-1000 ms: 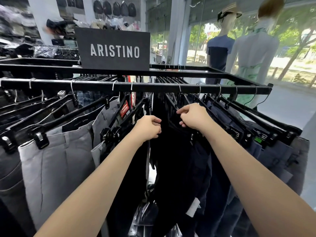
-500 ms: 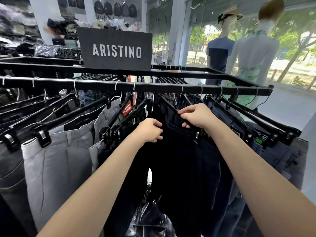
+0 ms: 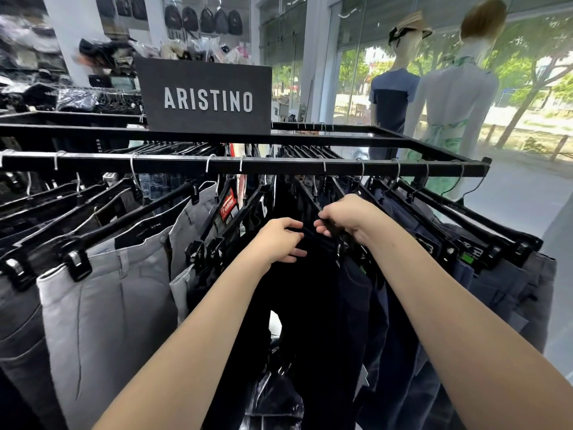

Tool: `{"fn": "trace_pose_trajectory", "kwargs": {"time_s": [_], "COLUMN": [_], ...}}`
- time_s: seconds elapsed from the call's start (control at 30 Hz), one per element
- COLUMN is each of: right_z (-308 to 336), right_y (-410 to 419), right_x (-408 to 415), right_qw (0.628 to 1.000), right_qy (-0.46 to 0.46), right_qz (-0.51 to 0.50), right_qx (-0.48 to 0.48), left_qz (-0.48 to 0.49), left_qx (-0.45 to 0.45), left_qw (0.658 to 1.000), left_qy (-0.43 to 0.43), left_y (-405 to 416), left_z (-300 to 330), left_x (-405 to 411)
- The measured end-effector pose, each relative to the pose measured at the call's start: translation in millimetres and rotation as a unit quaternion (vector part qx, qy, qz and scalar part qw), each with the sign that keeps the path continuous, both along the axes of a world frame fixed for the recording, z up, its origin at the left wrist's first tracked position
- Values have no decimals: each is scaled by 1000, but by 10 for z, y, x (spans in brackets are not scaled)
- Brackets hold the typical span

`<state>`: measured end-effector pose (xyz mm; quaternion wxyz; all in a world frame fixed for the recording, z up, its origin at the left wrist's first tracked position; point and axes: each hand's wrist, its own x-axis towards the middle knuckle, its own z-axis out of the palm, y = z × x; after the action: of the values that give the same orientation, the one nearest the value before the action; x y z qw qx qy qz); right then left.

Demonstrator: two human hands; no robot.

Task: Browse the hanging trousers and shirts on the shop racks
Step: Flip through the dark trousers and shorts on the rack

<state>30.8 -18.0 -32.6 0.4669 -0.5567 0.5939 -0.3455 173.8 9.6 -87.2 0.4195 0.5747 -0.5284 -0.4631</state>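
At the centre of the frame your left hand and right hand meet on one pair of black trousers hanging from the black rail that runs across the middle of the picture. Your right hand pinches the dark waistband where it sits in its clip hanger, fingers curled over the top edge, so the garment is held square toward you. Your left hand curls its fingers against the same waistband just beside the right; it looks like a light grip on the cloth, though dark fabric on dark fabric makes the contact hard to read. Holding both ends of the waist this way spreads the front flat and keeps the neighbours apart, which suits a look at cut or label. To the left of your hands the grey trousers hang fanned out on their clips, a red tag showing between them and the black pair; to the right the navy trousers crowd close together toward the rail's end. Above the rail, upper centre, stands the ARISTINO sign, and at upper right two mannequins face the window. No shirts are in reach on this rack, so the browsing is likely only partly done.
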Motion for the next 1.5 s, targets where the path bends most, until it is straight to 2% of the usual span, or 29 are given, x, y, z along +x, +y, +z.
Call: {"fn": "trace_pose_trajectory", "kwargs": {"time_s": [0.13, 0.2, 0.33, 0.53, 0.73, 0.83, 0.97, 1.17, 1.27, 1.37, 1.5], "right_z": [55, 73, -11, -36, -209, -406, -482, -447, -475, -493, -422], "right_y": [-99, -147, -242, -321, -397, -269, -166, 110, 292, 444, 664], "right_x": [168, 251, 342, 392, 404, 354, 189, -168, -411, -631, -822], "right_qw": [997, 996, 999, 996, 993, 991, 984, 973, 949, 914, 855], "right_qy": [-40, -50, -33, -82, -82, -41, -28, -3, -3, 27, 100], "right_qz": [-48, -49, -38, -42, -50, -5, 71, 200, 296, 396, 508], "right_qx": [-48, -51, -20, -5, 70, 128, 159, 113, 109, 87, 6], "left_qz": [59, 79, 66, 23, 22, 48, 92, 210, 251, 323, 388], "left_qx": [-27, -37, -27, -32, -6, 39, 53, -10, -57, -111, -222], "left_qw": [988, 983, 986, 994, 992, 989, 983, 969, 961, 939, 876], "left_qy": [140, 164, 153, 105, 126, 136, 151, 133, 100, 27, -184], "left_y": [-30, -46, -11, 9, -18, 83, 244, 558, 753, 938, 1292], "left_z": [-29, -47, -92, -233, -395, -532, -671, -623, -593, -562, -483], "left_x": [-22, -23, 1, -40, -114, -197, -219, -371, -550, -680, -734]}}
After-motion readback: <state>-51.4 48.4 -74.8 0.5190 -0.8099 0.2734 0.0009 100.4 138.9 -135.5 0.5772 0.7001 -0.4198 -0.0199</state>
